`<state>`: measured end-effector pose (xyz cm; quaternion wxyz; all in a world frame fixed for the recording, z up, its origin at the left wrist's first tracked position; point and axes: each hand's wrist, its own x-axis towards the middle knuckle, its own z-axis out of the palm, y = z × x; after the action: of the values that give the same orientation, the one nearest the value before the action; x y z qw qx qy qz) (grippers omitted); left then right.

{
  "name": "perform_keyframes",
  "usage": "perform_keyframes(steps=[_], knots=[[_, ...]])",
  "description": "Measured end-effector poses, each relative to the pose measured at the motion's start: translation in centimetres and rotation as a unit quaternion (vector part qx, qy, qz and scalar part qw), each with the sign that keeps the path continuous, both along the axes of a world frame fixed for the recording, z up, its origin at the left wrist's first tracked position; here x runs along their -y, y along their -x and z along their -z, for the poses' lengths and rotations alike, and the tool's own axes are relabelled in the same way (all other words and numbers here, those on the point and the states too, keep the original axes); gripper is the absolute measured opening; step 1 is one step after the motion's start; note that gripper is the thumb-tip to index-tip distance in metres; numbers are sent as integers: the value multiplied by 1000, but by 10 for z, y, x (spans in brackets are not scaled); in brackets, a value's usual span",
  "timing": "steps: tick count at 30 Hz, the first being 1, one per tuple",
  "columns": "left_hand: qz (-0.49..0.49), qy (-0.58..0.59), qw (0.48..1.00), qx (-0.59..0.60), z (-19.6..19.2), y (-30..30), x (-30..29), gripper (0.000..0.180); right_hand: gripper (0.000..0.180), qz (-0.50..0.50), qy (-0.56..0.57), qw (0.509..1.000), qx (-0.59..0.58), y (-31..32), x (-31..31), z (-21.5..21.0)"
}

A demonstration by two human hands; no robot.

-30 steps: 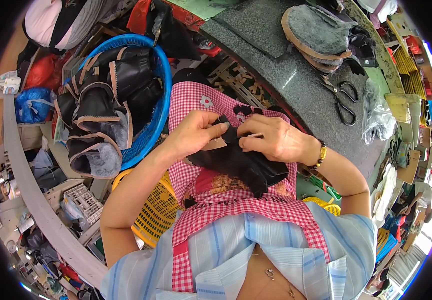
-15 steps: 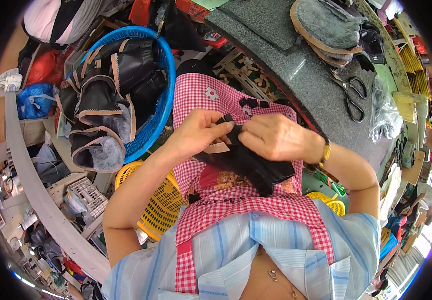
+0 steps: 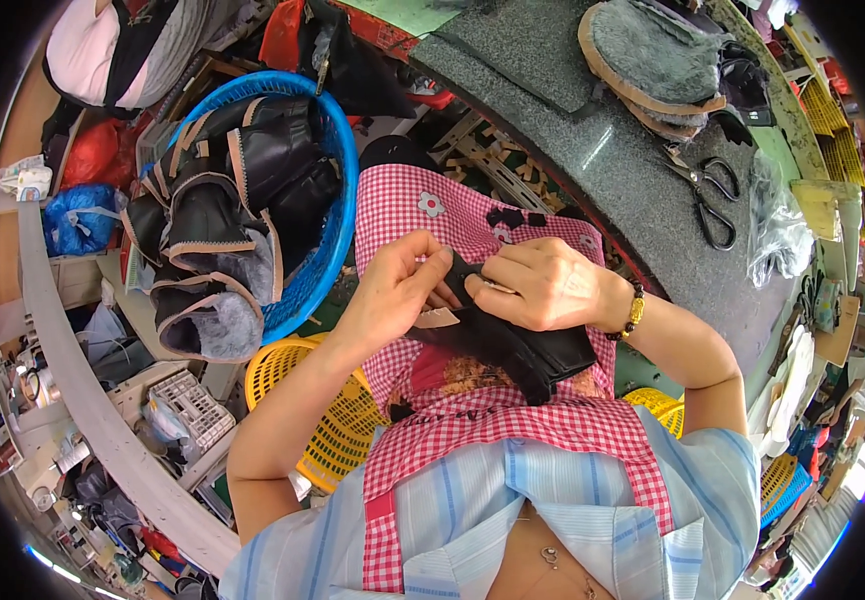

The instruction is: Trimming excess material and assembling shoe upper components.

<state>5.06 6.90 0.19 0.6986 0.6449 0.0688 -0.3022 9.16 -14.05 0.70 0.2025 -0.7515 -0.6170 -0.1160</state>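
Over my lap I hold a black leather boot upper [image 3: 517,350], with a small tan tab [image 3: 436,318] showing near its left end. My left hand [image 3: 392,285] pinches the upper's far left edge between thumb and fingers. Close beside it, my right hand [image 3: 544,285] has its fingers curled on the same edge; the fingertips are partly hidden. The piece's dark folded end hangs toward my waist, over my red-and-white checked apron [image 3: 407,215].
A blue basket [image 3: 350,200] at left holds several fleece-lined black boot uppers [image 3: 217,245]. Yellow baskets [image 3: 327,430] stand low beside me. On the grey stone worktop [image 3: 592,190] at right lie black-handled scissors [image 3: 712,200], grey fleece pieces [image 3: 647,60] and a clear plastic bag [image 3: 777,225].
My hands stay on the boot upper, with my left fingers shifted slightly along its edge. My right hand has turned a little. The whole view has shifted slightly.
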Motion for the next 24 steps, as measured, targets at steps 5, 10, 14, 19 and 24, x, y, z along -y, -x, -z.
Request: perform_keyframes(steps=[5, 10, 14, 19, 24], knots=[[-14, 12, 1000, -14, -6, 3, -1, 18, 23, -4, -36, 999, 1, -1, -4, 4], [-24, 22, 999, -20, -6, 4, -3, 19, 23, 4, -57, 998, 0, 0, -7, 2], [-43, 21, 999, -7, -5, 6, -3, 21, 19, 19, -70, 997, -10, 1, -10, 6], [-62, -10, 998, 22, -1, 9, 1, 23, 17, 23, -72, 997, -3, 1, -11, 8], [-66, -27, 996, 48, -1, 11, 3, 23, 18, 19, -74, 997, 3, 2, -12, 10]])
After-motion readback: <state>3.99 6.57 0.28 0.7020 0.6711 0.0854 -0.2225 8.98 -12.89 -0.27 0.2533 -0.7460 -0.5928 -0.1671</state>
